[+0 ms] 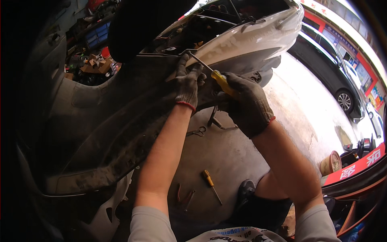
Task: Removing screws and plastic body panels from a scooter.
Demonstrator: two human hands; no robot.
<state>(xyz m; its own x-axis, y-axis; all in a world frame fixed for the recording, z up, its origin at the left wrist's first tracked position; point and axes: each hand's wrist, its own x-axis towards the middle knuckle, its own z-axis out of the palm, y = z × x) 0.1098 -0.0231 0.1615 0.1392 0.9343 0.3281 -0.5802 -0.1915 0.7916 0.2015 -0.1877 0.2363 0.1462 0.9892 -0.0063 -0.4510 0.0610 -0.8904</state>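
Note:
Both my hands wear dark grey knitted gloves with red cuffs. My right hand [244, 94] is closed round the yellow handle of a screwdriver [221, 82]. Its thin shaft slants up and left to the edge where a black plastic panel [139, 86] meets the white car bumper [238, 46]. The tip lies close to the raised index finger of my left hand [188, 78]. That hand's fingers are stretched out and apart, against the black panel near the bumper's edge. The shaft passes beside its fingertips; the exact contact of the tip is too small to tell.
On the floor lie a second yellow-handled screwdriver [211, 185], pliers [185, 197] and scissor-like tool [198, 131]. A cardboard box [96, 66] of parts stands at the far left. A black car [332, 64] is parked at the right, with a brown bucket [330, 163] nearer me.

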